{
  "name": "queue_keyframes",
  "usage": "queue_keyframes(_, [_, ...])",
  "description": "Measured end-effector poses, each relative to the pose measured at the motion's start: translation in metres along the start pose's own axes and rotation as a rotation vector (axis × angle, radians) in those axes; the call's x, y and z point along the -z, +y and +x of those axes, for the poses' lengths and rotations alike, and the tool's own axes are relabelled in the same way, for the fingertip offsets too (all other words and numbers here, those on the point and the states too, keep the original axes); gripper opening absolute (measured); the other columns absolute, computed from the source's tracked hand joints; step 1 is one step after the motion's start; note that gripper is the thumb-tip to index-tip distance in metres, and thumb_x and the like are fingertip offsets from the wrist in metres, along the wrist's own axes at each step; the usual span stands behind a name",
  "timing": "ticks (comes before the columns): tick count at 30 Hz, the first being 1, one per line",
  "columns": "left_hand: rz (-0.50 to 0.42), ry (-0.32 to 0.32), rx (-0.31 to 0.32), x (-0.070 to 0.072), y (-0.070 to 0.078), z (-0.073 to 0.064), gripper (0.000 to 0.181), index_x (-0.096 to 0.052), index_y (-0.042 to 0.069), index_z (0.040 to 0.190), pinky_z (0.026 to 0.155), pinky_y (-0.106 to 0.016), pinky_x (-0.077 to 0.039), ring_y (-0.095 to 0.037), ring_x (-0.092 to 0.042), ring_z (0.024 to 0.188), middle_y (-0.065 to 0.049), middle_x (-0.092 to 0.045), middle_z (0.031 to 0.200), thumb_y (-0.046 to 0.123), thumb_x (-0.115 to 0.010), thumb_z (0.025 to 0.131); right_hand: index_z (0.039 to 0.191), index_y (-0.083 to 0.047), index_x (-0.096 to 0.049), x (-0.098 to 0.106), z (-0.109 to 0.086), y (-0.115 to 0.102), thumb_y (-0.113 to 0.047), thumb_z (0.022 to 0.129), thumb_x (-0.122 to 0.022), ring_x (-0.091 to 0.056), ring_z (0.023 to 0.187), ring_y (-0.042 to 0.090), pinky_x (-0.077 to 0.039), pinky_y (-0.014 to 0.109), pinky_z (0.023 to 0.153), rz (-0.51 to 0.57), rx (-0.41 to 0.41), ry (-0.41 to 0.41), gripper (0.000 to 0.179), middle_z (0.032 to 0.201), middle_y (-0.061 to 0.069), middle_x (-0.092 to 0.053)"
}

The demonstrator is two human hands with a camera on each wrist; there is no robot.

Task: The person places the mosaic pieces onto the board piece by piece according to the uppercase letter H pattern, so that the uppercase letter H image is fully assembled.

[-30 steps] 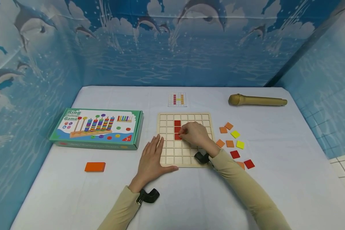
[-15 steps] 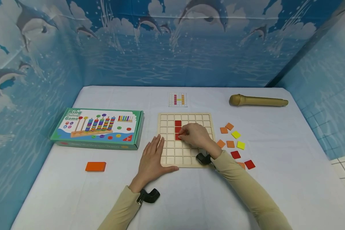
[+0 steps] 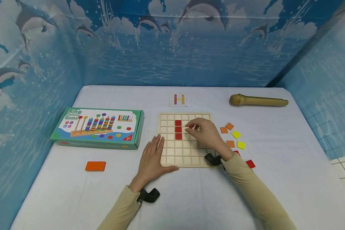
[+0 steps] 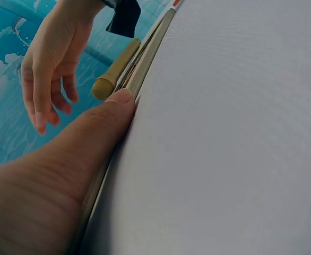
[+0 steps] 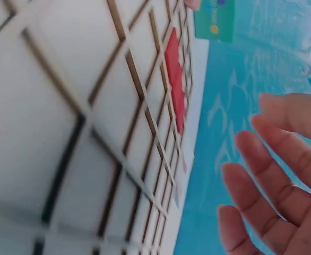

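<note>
A wooden grid board point(image 3: 171, 151) lies at the middle of the white table, with three red square tiles point(image 3: 178, 129) set in one column of its cells. My left hand point(image 3: 151, 156) rests at the board's near left corner, fingers straight and spread along the left edge. In the left wrist view its thumb point(image 4: 100, 125) lies against the board's edge. Above the board's right half hovers my right hand point(image 3: 204, 131), just right of the red column. Its fingers point(image 5: 264, 186) are loosely bent and hold nothing in the right wrist view.
Loose orange tiles point(image 3: 230, 144), yellow tiles point(image 3: 241, 145) and red tiles point(image 3: 250, 164) lie right of the board. A pattern card point(image 3: 178, 99) lies behind it, and a gold microphone-shaped object point(image 3: 258, 100) at the back right. A game box point(image 3: 97, 127) and an orange block point(image 3: 95, 166) are at left.
My right hand has left the lowest red tile and moved up and to the right, baring that tile in its cell. The left hand stays put.
</note>
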State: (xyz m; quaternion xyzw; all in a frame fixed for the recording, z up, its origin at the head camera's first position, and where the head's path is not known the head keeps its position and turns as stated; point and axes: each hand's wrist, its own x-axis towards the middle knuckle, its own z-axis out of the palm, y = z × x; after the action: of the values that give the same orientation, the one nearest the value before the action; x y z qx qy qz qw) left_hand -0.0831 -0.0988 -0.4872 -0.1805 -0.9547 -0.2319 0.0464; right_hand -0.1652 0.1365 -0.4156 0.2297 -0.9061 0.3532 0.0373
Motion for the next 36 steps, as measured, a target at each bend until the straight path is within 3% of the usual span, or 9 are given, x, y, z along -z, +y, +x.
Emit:
queue_keyframes(4, [-0.001, -0.004, 0.001, 0.000, 0.000, 0.000, 0.116, -0.024, 0.001, 0.149, 0.113, -0.041, -0.010, -0.025, -0.009, 0.142, -0.013, -0.019, 0.155, 0.071, -0.068, 0.067, 0.099, -0.006, -0.073, 0.013, -0.009, 0.006, -0.015, 0.085, -0.073, -0.059, 0.078, 0.020, -0.048, 0.038, 0.066, 0.004, 0.049, 0.117, 0.017, 0.092, 0.003, -0.068])
queue_keyframes(11, [-0.011, 0.002, -0.004, 0.002, 0.001, 0.000, 0.116, -0.024, 0.001, 0.149, 0.113, -0.041, -0.010, -0.026, -0.011, 0.142, -0.013, -0.019, 0.155, 0.068, -0.070, 0.067, 0.098, -0.004, -0.072, 0.037, -0.028, 0.018, -0.012, 0.083, -0.074, -0.058, 0.071, 0.019, -0.048, 0.041, 0.064, -0.010, 0.079, 0.270, 0.018, 0.082, 0.004, -0.065])
queue_keyframes(19, [-0.006, -0.001, -0.004, 0.001, 0.001, 0.000, 0.116, -0.023, 0.002, 0.150, 0.113, -0.041, -0.010, -0.026, -0.010, 0.142, -0.013, -0.019, 0.155, 0.068, -0.070, 0.067, 0.101, -0.004, -0.071, 0.061, -0.057, 0.031, -0.011, 0.080, -0.076, -0.058, 0.074, 0.021, -0.047, 0.042, 0.066, -0.075, 0.001, 0.321, 0.022, 0.085, 0.006, -0.065])
queue_keyframes(27, [-0.004, 0.005, -0.008, 0.000, 0.000, 0.000, 0.117, -0.023, 0.001, 0.149, 0.113, -0.042, -0.011, -0.026, -0.010, 0.142, -0.012, -0.019, 0.155, 0.069, -0.070, 0.067, 0.100, -0.001, -0.068, 0.071, -0.084, 0.039, -0.017, 0.080, -0.077, -0.058, 0.075, 0.025, -0.047, 0.041, 0.063, -0.148, -0.156, 0.269, 0.027, 0.086, 0.010, -0.064])
queue_keyframes(36, [-0.012, 0.004, -0.007, -0.001, -0.001, 0.001, 0.116, -0.024, 0.001, 0.149, 0.113, -0.042, -0.011, -0.025, -0.010, 0.142, -0.013, -0.019, 0.155, 0.069, -0.070, 0.066, 0.097, -0.003, -0.067, 0.078, -0.106, 0.043, -0.038, 0.077, -0.079, -0.055, 0.080, 0.027, -0.042, 0.033, 0.056, -0.256, -0.359, 0.045, 0.042, 0.086, 0.008, -0.063])
